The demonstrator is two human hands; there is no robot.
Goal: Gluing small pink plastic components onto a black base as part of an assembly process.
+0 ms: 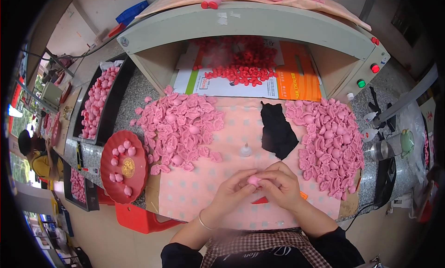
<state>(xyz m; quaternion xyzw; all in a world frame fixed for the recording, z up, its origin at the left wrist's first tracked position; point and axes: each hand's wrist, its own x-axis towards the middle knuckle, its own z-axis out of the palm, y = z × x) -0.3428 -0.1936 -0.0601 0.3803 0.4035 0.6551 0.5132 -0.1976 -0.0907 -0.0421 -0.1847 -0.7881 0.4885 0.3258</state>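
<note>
Small round pink piece (253,180): it was above the grey speckled worktop (131,94), close to its near edge.
Left hand (234,187): its thumb and fingers were clamped on this piece.
Right hand (282,187): it pinched the same piece from the other side.
Irregular black cloth (278,130): it lay beyond the right hand, toward the far edge.

The left hand (232,191) and right hand (286,190) held a small pink piece (253,180) between them. A small whitish bottle (245,150) stood just beyond them, a black cloth (278,131) lay ahead to their right, and pink heaps (331,140) flanked them.
</note>
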